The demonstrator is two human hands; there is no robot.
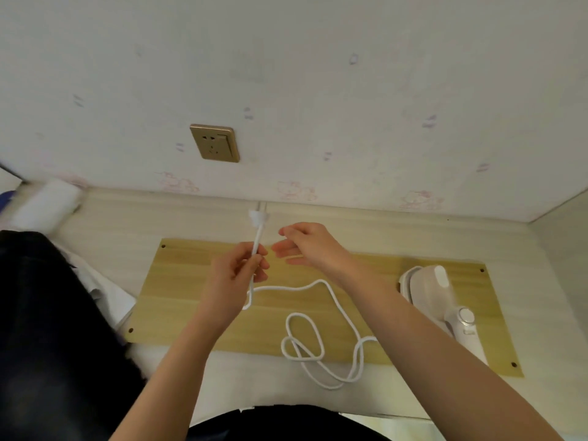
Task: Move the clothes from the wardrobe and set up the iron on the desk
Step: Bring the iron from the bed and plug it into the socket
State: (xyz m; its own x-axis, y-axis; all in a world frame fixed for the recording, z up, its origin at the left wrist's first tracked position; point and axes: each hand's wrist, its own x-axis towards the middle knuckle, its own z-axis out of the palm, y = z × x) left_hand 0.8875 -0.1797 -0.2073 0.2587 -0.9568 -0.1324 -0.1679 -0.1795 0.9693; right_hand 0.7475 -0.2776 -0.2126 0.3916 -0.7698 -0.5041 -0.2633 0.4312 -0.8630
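Observation:
A white handheld iron [439, 300] lies on a wooden board [178, 297] at the right of the desk. Its white cord [318, 342] runs in loops across the board to my left hand [235, 281]. That hand grips the cord just below the white plug [257, 218], which points up toward the wall. My right hand [305, 246] hovers beside the plug with fingers loosely spread, holding nothing. A gold wall socket [214, 143] sits above and left of the plug. Dark clothes [47, 329] lie piled at the left.
A white roll-shaped object [47, 205] rests at the far left by the wall. White fabric or paper [101, 291] shows under the dark clothes. A side panel [566, 237] closes the desk at the right. Dark cloth [286, 424] lies at the near edge.

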